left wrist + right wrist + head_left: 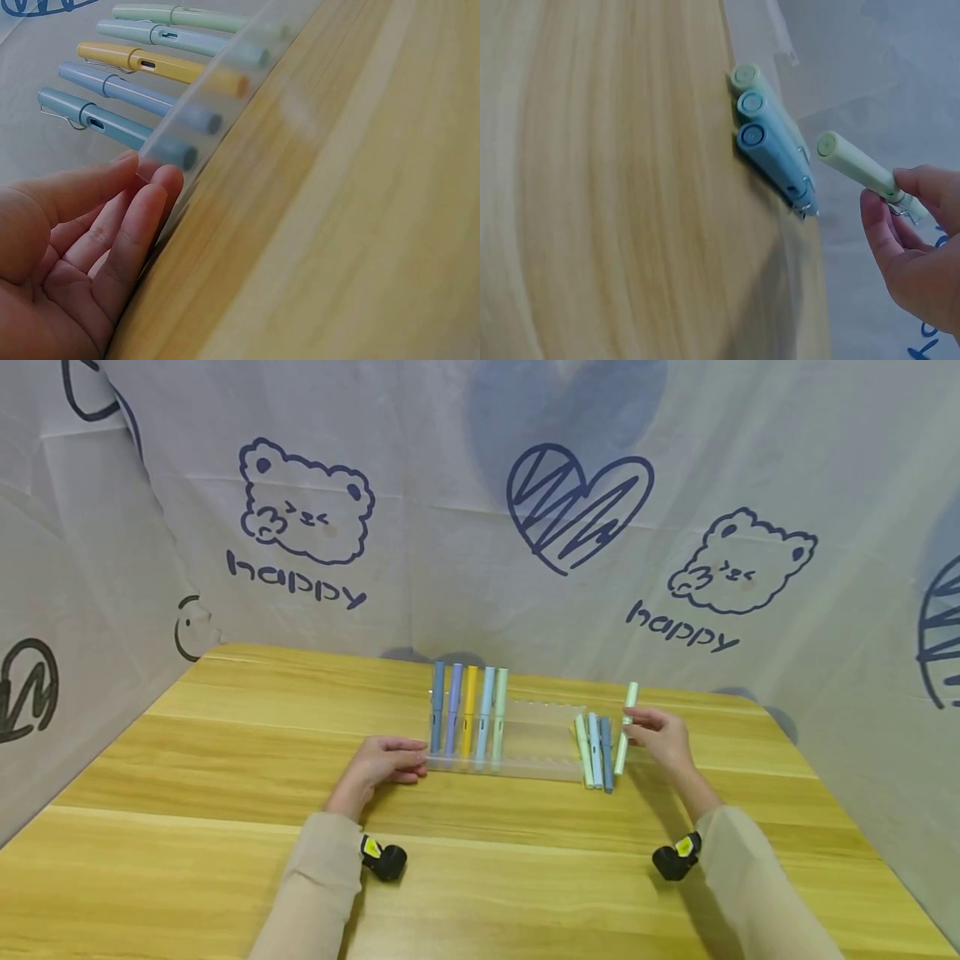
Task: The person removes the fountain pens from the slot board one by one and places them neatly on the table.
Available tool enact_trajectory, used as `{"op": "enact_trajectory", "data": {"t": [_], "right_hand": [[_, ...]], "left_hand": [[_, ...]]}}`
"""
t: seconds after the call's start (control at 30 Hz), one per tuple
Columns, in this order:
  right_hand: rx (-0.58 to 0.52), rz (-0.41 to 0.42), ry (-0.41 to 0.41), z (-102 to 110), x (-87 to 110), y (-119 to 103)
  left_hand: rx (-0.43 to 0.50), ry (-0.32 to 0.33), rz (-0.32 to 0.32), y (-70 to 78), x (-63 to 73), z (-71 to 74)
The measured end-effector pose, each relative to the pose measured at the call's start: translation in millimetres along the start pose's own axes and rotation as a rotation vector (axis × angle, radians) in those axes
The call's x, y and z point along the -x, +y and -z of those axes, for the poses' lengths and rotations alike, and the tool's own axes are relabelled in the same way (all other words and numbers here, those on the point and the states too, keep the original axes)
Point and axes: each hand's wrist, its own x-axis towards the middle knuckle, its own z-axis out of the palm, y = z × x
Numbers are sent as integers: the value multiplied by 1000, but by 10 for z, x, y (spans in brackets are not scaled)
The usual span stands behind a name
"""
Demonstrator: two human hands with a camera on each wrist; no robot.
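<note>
A clear plastic pen rack lies on the table. Several capped pens stand side by side in its left part: dark blue, purple, yellow, light blue and green. At the rack's front left corner my left hand pinches the edge between thumb and fingers, close to the dark blue pen's end in the left wrist view. My right hand holds a pale green pen by thumb and fingertips, raised and tilted, right of the rack.
By the rack's right end lie three more pens: light green, light blue and dark blue. The right part of the rack shows a notched back edge. A printed cloth hangs behind the wooden table.
</note>
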Motion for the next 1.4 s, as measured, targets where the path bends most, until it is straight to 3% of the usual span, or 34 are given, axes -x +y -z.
{"op": "enact_trajectory", "data": {"t": [0.17, 0.33, 0.53, 0.7, 1.4], "right_hand": [[0, -67, -16, 11, 30, -13], [-4, -188, -61, -28, 191, -305], [130, -241, -94, -116, 306, -538], [209, -256, -120, -137, 285, -520], [216, -312, -93, -166, 276, -467]], "left_hand": [[0, 7, 0, 10, 7, -9], [1, 5, -4, 14, 9, -10], [0, 4, -4, 6, 7, -1], [1, 13, 3, 10, 2, -1], [-3, 6, 4, 9, 1, -2]]}}
